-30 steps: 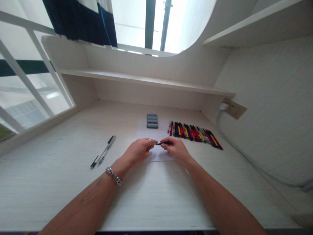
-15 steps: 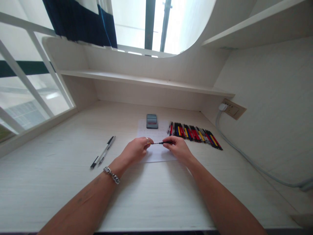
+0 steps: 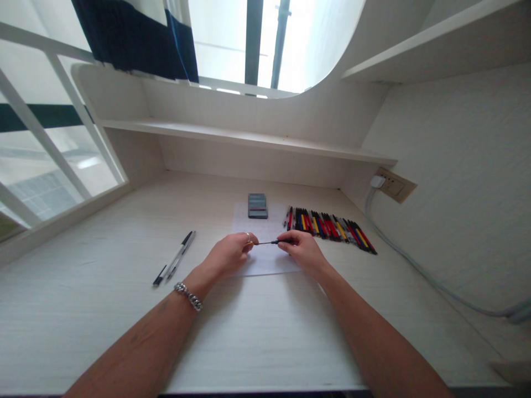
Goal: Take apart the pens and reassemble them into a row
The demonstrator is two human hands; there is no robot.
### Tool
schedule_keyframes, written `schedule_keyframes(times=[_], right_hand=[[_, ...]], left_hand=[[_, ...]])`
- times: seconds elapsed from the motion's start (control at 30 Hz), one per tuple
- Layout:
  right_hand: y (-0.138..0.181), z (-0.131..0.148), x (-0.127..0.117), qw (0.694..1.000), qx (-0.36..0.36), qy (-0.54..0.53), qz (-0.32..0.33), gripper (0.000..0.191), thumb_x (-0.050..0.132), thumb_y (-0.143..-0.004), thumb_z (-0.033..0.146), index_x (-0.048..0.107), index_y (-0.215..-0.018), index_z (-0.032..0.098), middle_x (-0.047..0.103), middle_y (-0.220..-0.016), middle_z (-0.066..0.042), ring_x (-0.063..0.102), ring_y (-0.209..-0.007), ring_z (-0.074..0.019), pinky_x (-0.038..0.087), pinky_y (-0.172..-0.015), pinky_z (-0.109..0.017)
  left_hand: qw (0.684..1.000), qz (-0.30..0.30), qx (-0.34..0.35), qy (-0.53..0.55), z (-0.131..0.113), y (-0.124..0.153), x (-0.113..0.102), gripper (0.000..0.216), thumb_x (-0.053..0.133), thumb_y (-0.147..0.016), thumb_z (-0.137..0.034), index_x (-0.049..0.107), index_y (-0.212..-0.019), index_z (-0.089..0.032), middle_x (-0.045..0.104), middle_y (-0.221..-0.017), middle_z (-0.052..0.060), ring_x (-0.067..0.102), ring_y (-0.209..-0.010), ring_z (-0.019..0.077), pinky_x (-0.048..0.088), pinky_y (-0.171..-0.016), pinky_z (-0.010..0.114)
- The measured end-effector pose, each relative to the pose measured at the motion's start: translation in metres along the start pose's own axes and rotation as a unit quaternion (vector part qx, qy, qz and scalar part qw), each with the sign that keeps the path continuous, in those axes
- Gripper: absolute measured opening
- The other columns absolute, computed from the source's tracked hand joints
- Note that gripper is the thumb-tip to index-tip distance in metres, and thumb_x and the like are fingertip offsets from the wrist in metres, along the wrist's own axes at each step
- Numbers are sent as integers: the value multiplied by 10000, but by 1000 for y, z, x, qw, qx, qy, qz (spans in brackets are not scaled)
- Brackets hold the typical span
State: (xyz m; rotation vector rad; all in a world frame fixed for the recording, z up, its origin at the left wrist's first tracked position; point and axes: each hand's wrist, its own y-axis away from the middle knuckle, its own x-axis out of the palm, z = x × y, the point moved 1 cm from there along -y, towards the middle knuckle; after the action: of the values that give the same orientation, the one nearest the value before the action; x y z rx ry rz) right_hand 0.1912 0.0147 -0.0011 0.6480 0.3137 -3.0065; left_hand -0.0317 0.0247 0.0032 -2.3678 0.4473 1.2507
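In front of me, over a white sheet of paper point(image 3: 269, 264), both hands are pinched at the two ends of a thin line of pen parts. My left hand point(image 3: 232, 251), with a ring and a chain bracelet, grips a slim pen refill point(image 3: 262, 243) that has a yellowish bit by the fingertips. My right hand point(image 3: 305, 251) is closed on a black pen part point(image 3: 282, 241), which meets the refill's right end. How far the refill sits inside it I cannot tell. Fingers hide the outer ends of both pieces.
Behind the hands lies a dark-framed phone or calculator-like device point(image 3: 258, 205) on the paper. A row of red, black, yellow and blue pens point(image 3: 327, 225) spreads at the right. Two pens point(image 3: 180, 257) lie at the left. A grey cable point(image 3: 409, 265) runs from the wall socket point(image 3: 396, 185).
Hardly anything differs. Both hands keep their pinch on the pen parts, with only a very slight shift of the fingers.
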Motion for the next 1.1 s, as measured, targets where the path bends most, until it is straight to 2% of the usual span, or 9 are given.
schedule_keyframes(times=[0.4, 0.67, 0.93, 1.1], right_hand=[[-3, -6, -3, 1000, -3, -11, -6, 257, 683, -686, 314, 699, -886, 154, 668, -767, -46, 570, -653, -138, 448, -592, -258], [-6, -8, -10, 999, 9, -33, -35, 286, 684, -683, 334, 690, -894, 140, 653, -737, -50, 557, -624, -137, 443, -544, -256], [2, 2, 7, 1000, 4, -19, 3, 236, 668, -698, 301, 685, -875, 146, 667, -766, -49, 571, -648, -138, 443, -582, -259], [5, 9, 16, 1000, -18, 10, 17, 185, 666, -698, 257, 697, -846, 151, 678, -785, -45, 583, -697, -145, 447, -643, -269]], left_hand=[[1000, -1, -10, 11, 3, -2, -2, 252, 449, -840, -208, 650, -990, -227, 695, -919, 42, 620, -832, 177, 447, -718, 250], [998, -19, -13, 64, 2, 0, -5, 266, 424, -844, -200, 643, -993, -186, 685, -876, 53, 612, -804, 174, 446, -728, 272], [997, -23, -3, 78, -3, -2, -3, 331, 391, -865, -215, 612, -1109, -180, 670, -822, 37, 605, -744, 153, 434, -697, 249], [998, -20, 2, 62, -8, -3, -2, 331, 398, -882, -288, 630, -1082, -163, 684, -883, 61, 611, -802, 173, 431, -722, 258]])
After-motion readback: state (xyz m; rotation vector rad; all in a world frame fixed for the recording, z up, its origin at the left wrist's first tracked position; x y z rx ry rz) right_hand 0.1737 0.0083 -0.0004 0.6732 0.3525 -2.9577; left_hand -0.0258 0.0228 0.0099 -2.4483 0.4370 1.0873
